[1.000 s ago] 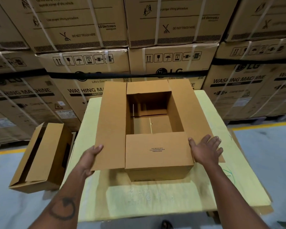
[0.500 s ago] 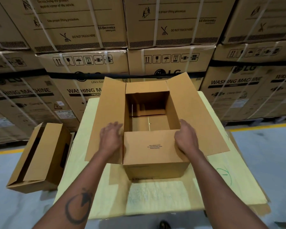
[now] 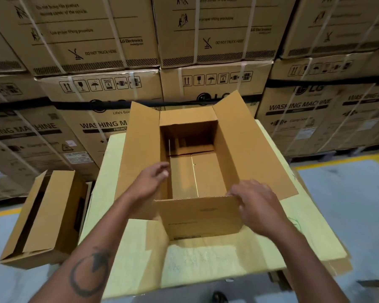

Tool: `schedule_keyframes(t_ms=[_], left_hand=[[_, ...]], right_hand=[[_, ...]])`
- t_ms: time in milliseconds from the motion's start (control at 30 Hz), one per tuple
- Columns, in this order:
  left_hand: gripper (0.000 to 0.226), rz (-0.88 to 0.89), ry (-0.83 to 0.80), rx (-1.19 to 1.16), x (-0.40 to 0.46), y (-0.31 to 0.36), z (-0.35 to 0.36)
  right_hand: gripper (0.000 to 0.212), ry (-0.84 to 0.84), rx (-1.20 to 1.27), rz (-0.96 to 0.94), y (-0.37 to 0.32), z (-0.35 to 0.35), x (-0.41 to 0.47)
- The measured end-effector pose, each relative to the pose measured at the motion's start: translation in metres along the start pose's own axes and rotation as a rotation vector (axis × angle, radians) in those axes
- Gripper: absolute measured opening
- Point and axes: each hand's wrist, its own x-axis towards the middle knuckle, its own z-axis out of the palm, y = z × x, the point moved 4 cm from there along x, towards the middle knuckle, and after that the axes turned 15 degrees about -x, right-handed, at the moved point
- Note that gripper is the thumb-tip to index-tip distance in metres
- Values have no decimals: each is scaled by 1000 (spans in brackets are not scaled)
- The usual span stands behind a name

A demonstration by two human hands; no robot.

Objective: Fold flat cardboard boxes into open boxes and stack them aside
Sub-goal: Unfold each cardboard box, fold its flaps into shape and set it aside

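A: Where's the open brown cardboard box point(image 3: 190, 171)?
B: On the pale yellow surface point(image 3: 206, 259), between both hands.
A: Grips?
B: Left hand point(image 3: 150, 182) curled at its left wall; right hand point(image 3: 255, 204) pinching the near flap's corner.

Both forearms are bare from the bottom edge of the frame up to the wrists; no sleeve, watch, bracelet or glove shows on either. The left forearm carries a dark tattoo point(image 3: 90, 273): a rough open ring, thick in its line, with a solid arrow-like shape set at its upper right. The left hand point(image 3: 150, 182) and the right hand point(image 3: 255, 206) are bare too, with no rings visible, the fingers somewhat blurred.
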Motion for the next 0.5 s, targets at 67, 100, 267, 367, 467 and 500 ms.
schedule_keyframes(t_ms=[67, 100, 267, 367, 467, 500], left_hand=[[49, -1, -215, 465, 7, -12, 1], [53, 11, -271, 646, 10, -13, -1], [50, 53, -550, 981, 38, -23, -32], [53, 89, -635, 1112, 58, -32, -41], [55, 185, -649, 1263, 75, -35, -45], [56, 233, -644, 1317, 81, -35, -48]], right_hand=[[60, 148, -91, -17, -3, 19, -17], [65, 247, -55, -14, -6, 26, -25], [47, 545, -15, 36, -18, 65, -69], [51, 422, -48, -58, -24, 126, -113], [54, 306, -49, -64, -25, 158, -123], [57, 292, -12, -29, -24, 158, -116]])
